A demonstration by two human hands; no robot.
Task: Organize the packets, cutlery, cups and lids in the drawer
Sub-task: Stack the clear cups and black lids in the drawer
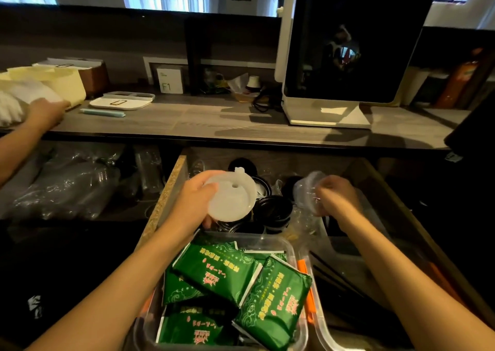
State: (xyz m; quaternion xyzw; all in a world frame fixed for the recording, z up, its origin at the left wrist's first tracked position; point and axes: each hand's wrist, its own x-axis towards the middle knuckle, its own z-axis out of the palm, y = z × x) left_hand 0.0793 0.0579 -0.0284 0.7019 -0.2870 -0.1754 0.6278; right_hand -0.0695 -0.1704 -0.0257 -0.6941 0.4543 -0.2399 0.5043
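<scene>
Drawer [171, 187] open | grey wood-grain counter [203, 120] | dim windowed room
</scene>
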